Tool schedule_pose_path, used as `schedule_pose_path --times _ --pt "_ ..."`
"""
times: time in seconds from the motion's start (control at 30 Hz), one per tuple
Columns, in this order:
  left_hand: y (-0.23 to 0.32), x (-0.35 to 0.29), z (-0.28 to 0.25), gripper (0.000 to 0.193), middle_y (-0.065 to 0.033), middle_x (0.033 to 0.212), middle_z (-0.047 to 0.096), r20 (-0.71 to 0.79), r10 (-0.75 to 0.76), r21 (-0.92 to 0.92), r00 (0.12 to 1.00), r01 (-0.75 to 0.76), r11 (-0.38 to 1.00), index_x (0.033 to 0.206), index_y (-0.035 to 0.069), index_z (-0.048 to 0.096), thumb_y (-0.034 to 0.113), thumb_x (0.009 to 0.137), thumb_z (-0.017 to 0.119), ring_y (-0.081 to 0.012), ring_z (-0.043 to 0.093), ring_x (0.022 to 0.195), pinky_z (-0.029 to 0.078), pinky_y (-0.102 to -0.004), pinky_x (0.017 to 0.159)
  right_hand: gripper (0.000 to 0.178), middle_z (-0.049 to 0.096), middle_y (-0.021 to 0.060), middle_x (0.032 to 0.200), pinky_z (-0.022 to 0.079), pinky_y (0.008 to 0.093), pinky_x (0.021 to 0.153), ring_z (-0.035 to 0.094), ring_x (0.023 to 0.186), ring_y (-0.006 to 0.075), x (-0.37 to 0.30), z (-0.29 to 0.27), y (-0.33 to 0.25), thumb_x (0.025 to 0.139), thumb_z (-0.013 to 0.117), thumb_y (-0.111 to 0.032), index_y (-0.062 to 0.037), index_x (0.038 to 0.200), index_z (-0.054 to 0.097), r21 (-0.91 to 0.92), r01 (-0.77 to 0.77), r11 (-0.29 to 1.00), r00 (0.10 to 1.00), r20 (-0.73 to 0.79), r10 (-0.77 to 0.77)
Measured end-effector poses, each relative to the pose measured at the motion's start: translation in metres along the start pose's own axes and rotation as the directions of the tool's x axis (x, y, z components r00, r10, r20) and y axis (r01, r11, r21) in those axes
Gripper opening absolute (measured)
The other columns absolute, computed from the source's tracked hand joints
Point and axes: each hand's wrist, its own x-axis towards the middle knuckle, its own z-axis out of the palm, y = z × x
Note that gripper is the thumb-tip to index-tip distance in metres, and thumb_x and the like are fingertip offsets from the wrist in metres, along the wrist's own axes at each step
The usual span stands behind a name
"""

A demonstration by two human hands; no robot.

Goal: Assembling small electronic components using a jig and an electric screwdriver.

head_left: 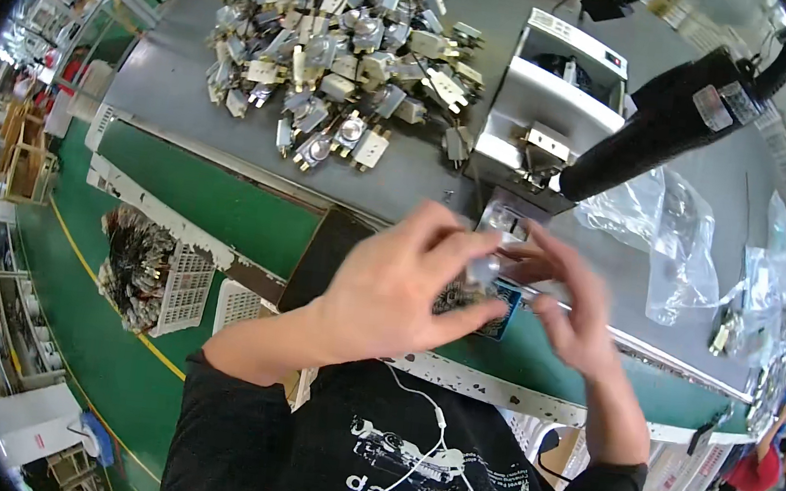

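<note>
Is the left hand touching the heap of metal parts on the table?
Apart: the head view shows a strip of grey tabletop between the left hand and the heap of metal parts.

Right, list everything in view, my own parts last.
Workbench: one, grey, centre.
Metal-and-plastic assemblies: many, silver and cream, heaped left.
Box-shaped machine: one, silver, right of heap.
Electric screwdriver: one, black, right of machine.
Power adapter: one, black, far side.
Plastic bags: at least two, clear, bench's right.
Small part: count unclear, silvery, between hands.
Tray: one, blue, beneath hands.
Crates: at least three, white, left and lower right.
Co-worker: one, red top, right edge.
T-shirt: one, black, bottom.
Left hand, right hand: one each, bare, bench's near edge.
</note>
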Motion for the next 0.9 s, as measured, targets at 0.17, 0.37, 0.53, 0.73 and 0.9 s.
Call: schedule_pose_path --times 0.17,0.37,0.53,0.73,0.9 --pt "-0.022 0.015 -0.002 0.063 -0.014 0.128 0.054 0.219 0.255 -0.136 0.942 -0.229 0.964 0.136 0.009 0.052 0.028 0.082 0.079 -0.0355 0.057 0.115 0.047 -0.0447 0.098 0.066 0.061 0.017 0.127 0.056 0.0325 0.077 0.068 0.095 0.0225 0.011 0.029 -0.001 0.098 0.06 -0.029 -0.0001 0.151 0.034 0.517 -0.306 0.8 0.946 0.074 0.315" --pt "-0.067 0.071 -0.016 0.051 -0.0085 0.123 0.06 -0.139 0.397 0.465 0.907 -0.294 0.835 0.129 0.016 0.059 0.019 0.081 0.076 -0.0306 0.06 0.115 0.046 -0.0465 0.106 0.062 0.065 0.0222 0.113 0.055 0.0293 0.065 0.069 0.078 0.0194 -0.033 -0.022 -0.047 0.093 0.064 -0.03 0.0046 0.141 0.046 0.339 -0.31 0.888 0.946 0.012 0.325" --pt "-0.088 0.11 -0.01 0.031 -0.0033 0.104 0.067 -0.118 0.552 0.327 0.826 -0.492 0.806 0.111 0.016 0.069 0.016 0.081 0.075 -0.0278 0.063 0.108 0.049 -0.0433 0.104 0.065 0.068 0.0196 0.092 0.053 0.0282 0.057 0.067 0.066 0.0184 -0.055 -0.065 -0.05 0.089 0.067 -0.037 0.0096 0.132 0.051 0.052 -0.266 0.963 0.954 -0.13 0.27" --pt "-0.12 0.111 -0.003 0.039 -0.0101 0.136 0.056 -0.014 0.33 0.481 0.944 -0.283 0.83 0.124 0.013 0.062 0.006 0.085 0.064 -0.032 0.051 0.13 0.038 -0.0457 0.112 0.059 0.068 0.0148 0.071 0.054 0.0275 0.055 0.068 0.058 0.0198 -0.052 -0.056 -0.074 0.084 0.064 -0.038 0.0122 0.114 0.061 0.315 -0.369 0.875 0.891 -0.149 0.429" --pt "-0.115 0.107 -0.022 0.03 -0.0069 0.121 0.063 0.002 0.42 0.492 0.908 -0.366 0.79 0.116 0.014 0.066 0.012 0.086 0.067 -0.0281 0.058 0.118 0.044 -0.0414 0.104 0.06 0.07 0.0214 0.078 0.057 0.0329 0.053 0.071 0.061 0.0269 -0.087 -0.087 -0.053 0.082 0.068 -0.035 0.0148 0.115 0.06 0.378 -0.249 0.892 0.958 -0.042 0.285"
